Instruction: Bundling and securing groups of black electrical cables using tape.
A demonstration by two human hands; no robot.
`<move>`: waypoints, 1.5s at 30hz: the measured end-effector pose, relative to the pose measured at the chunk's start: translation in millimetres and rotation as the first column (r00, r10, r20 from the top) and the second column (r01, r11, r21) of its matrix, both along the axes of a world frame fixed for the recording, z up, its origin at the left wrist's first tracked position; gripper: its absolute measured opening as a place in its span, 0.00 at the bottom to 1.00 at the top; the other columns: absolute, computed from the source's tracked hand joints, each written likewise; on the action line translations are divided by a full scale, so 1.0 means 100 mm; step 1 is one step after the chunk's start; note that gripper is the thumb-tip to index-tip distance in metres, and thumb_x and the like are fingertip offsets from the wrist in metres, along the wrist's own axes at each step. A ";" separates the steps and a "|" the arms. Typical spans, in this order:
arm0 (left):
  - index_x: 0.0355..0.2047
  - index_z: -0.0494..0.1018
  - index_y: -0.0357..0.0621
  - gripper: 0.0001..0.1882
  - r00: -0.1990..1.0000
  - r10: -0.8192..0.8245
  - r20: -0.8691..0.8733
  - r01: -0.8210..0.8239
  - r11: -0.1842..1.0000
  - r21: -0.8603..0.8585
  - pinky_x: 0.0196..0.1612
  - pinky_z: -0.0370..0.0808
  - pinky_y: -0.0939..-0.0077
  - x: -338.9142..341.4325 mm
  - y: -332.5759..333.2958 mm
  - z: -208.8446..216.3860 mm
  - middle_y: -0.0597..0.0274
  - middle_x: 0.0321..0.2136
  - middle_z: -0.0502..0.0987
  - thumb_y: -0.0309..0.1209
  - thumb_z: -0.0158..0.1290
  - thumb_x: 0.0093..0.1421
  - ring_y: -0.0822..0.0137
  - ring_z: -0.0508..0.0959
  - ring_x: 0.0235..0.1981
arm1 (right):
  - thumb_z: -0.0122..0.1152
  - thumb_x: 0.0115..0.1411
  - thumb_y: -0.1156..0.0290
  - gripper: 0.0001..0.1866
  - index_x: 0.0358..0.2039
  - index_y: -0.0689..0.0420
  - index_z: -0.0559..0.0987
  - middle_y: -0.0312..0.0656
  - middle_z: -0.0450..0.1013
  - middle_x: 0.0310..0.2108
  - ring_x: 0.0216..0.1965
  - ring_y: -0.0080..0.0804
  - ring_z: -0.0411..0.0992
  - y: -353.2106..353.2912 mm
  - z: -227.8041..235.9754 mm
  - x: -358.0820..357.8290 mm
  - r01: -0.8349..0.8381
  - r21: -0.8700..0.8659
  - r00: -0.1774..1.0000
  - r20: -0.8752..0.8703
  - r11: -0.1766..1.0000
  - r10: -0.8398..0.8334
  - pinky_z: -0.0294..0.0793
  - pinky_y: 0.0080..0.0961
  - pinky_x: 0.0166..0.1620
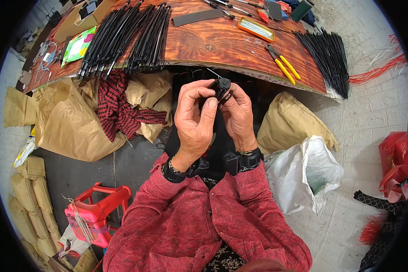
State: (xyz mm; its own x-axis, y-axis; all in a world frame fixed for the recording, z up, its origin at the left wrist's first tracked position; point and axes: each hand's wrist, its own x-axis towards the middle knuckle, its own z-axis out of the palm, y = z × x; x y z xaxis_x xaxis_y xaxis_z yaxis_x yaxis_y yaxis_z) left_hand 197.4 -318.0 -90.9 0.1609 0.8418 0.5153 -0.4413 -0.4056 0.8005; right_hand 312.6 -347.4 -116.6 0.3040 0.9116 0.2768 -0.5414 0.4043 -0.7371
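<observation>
In front of my chest, just off the table's near edge, I hold a small black plastic part (222,85) with a round end on top. A thin metal rod pokes out beside it toward the table. My left hand (192,113) pinches the part between thumb and fingers. From the other side, my right hand (241,115) has its thumb and fingers closed on it too. The part's lower portion is hidden by my fingers. Both wrists wear black bands.
On the wooden table (204,38) lie bundles of black rods (118,38), yellow-handled pliers (283,63), an orange-rimmed tin (256,30) and a dark flat strip (197,17). Black cable-like strands (326,54) overhang its right end. Brown sacks (72,122), a white sack (290,177) and a red stool (105,201) stand below.
</observation>
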 end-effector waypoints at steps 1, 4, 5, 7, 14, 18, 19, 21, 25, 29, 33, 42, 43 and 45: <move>0.41 0.73 0.37 0.08 1.000 -0.005 0.009 0.005 1.000 0.000 0.54 0.71 0.73 0.01 0.00 0.02 0.55 0.47 0.72 0.23 0.57 0.63 0.65 0.73 0.50 | 0.62 0.66 0.70 0.13 0.49 0.59 0.77 0.32 0.77 0.41 0.39 0.17 0.74 0.00 0.00 0.00 0.005 0.004 1.000 0.003 1.000 -0.005 0.73 0.16 0.41; 0.41 0.73 0.36 0.07 1.000 -0.010 -0.013 0.011 1.000 0.007 0.53 0.71 0.73 -0.02 0.01 0.02 0.55 0.48 0.72 0.23 0.56 0.63 0.66 0.73 0.50 | 0.62 0.66 0.70 0.13 0.49 0.58 0.78 0.31 0.77 0.40 0.39 0.17 0.73 0.00 0.00 -0.01 0.018 -0.002 1.000 0.022 1.000 -0.018 0.73 0.15 0.41; 0.41 0.73 0.36 0.07 0.999 -0.010 -0.043 0.011 1.000 0.013 0.54 0.70 0.73 -0.03 0.02 0.02 0.55 0.48 0.72 0.23 0.56 0.64 0.66 0.73 0.50 | 0.62 0.66 0.70 0.13 0.49 0.58 0.78 0.31 0.77 0.40 0.39 0.16 0.73 0.00 -0.01 -0.01 0.025 -0.005 0.999 0.033 1.000 -0.025 0.73 0.15 0.41; 0.42 0.73 0.36 0.07 0.997 -0.010 -0.074 0.012 1.000 0.021 0.54 0.70 0.73 -0.04 0.03 0.02 0.56 0.48 0.72 0.23 0.55 0.64 0.66 0.73 0.49 | 0.62 0.66 0.70 0.13 0.50 0.58 0.78 0.31 0.77 0.40 0.39 0.16 0.73 0.00 0.00 -0.01 0.034 -0.008 0.998 0.047 0.999 -0.034 0.73 0.15 0.41; 0.40 0.72 0.35 0.06 0.999 -0.016 -0.050 0.015 1.000 -0.015 0.53 0.70 0.75 -0.03 0.03 0.03 0.57 0.47 0.71 0.26 0.52 0.66 0.69 0.72 0.48 | 0.62 0.66 0.70 0.13 0.50 0.58 0.78 0.30 0.77 0.40 0.38 0.16 0.72 -0.02 0.01 -0.04 0.069 -0.030 0.996 0.062 0.997 -0.067 0.72 0.15 0.42; 0.39 0.71 0.36 0.06 0.999 -0.041 -0.022 0.041 0.999 -0.022 0.53 0.70 0.75 -0.06 0.06 0.04 0.58 0.47 0.71 0.27 0.51 0.67 0.69 0.72 0.48 | 0.62 0.66 0.74 0.12 0.48 0.61 0.79 0.31 0.76 0.42 0.43 0.17 0.71 -0.02 0.01 -0.04 0.051 -0.015 0.995 0.081 0.999 -0.050 0.71 0.17 0.51; 0.39 0.71 0.36 0.06 0.999 -0.041 -0.021 0.041 0.999 -0.022 0.53 0.70 0.75 -0.07 0.06 0.04 0.58 0.47 0.71 0.27 0.51 0.67 0.69 0.72 0.48 | 0.62 0.65 0.74 0.12 0.48 0.61 0.79 0.31 0.76 0.42 0.43 0.17 0.71 -0.03 0.02 -0.05 0.059 -0.025 0.993 0.100 0.998 -0.056 0.70 0.18 0.51; 0.40 0.72 0.35 0.06 0.998 -0.045 -0.038 0.044 0.999 -0.015 0.54 0.70 0.74 -0.08 0.07 0.05 0.58 0.48 0.71 0.25 0.52 0.66 0.69 0.72 0.49 | 0.63 0.65 0.74 0.12 0.48 0.61 0.78 0.31 0.75 0.42 0.44 0.18 0.71 -0.04 0.04 -0.06 0.075 -0.037 0.989 0.129 0.996 -0.070 0.70 0.18 0.52; 0.42 0.72 0.35 0.07 0.998 -0.059 -0.009 0.059 0.998 -0.016 0.55 0.70 0.73 -0.08 0.07 0.06 0.57 0.49 0.70 0.23 0.54 0.65 0.69 0.72 0.50 | 0.63 0.65 0.74 0.12 0.48 0.61 0.78 0.31 0.74 0.44 0.44 0.18 0.71 -0.04 0.04 -0.10 0.116 -0.046 0.985 0.131 0.992 -0.109 0.70 0.18 0.52; 0.43 0.73 0.35 0.09 0.997 -0.074 0.023 0.074 0.997 -0.001 0.57 0.70 0.72 -0.07 0.10 0.02 0.56 0.50 0.69 0.21 0.56 0.62 0.68 0.72 0.51 | 0.63 0.65 0.74 0.11 0.47 0.62 0.78 0.32 0.74 0.44 0.44 0.18 0.71 -0.01 0.03 -0.10 0.117 -0.010 0.983 0.147 0.993 -0.114 0.71 0.18 0.51; 0.43 0.73 0.35 0.10 0.998 -0.066 0.001 0.066 0.997 0.031 0.57 0.69 0.71 -0.06 0.09 0.01 0.55 0.51 0.70 0.21 0.57 0.62 0.67 0.73 0.51 | 0.63 0.65 0.75 0.11 0.47 0.63 0.78 0.32 0.74 0.44 0.44 0.18 0.71 -0.02 0.06 -0.09 0.115 0.018 0.980 0.163 0.993 -0.117 0.71 0.18 0.50; 0.44 0.73 0.37 0.09 0.934 -0.264 0.239 0.300 0.946 -0.127 0.58 0.68 0.74 -0.16 0.18 0.00 0.57 0.50 0.72 0.24 0.56 0.64 0.70 0.73 0.51 | 0.63 0.64 0.77 0.10 0.45 0.63 0.78 0.32 0.73 0.42 0.43 0.18 0.71 -0.02 0.13 -0.15 0.154 -0.012 0.968 0.203 0.988 -0.148 0.71 0.17 0.48; 0.44 0.73 0.37 0.09 0.935 -0.266 0.232 0.300 0.946 -0.124 0.58 0.68 0.74 -0.17 0.19 0.02 0.57 0.50 0.72 0.24 0.56 0.64 0.70 0.73 0.51 | 0.64 0.64 0.77 0.10 0.45 0.63 0.78 0.32 0.73 0.41 0.43 0.17 0.71 -0.03 0.16 -0.17 0.170 -0.010 0.963 0.216 0.985 -0.164 0.71 0.16 0.48; 0.50 0.69 0.36 0.14 0.920 -0.292 0.260 0.337 0.929 -0.150 0.60 0.65 0.71 -0.18 0.22 0.04 0.55 0.52 0.71 0.29 0.53 0.66 0.67 0.72 0.53 | 0.64 0.63 0.76 0.10 0.44 0.63 0.78 0.31 0.73 0.41 0.42 0.17 0.71 -0.03 0.20 -0.20 0.206 -0.003 0.951 0.238 0.978 -0.200 0.71 0.16 0.46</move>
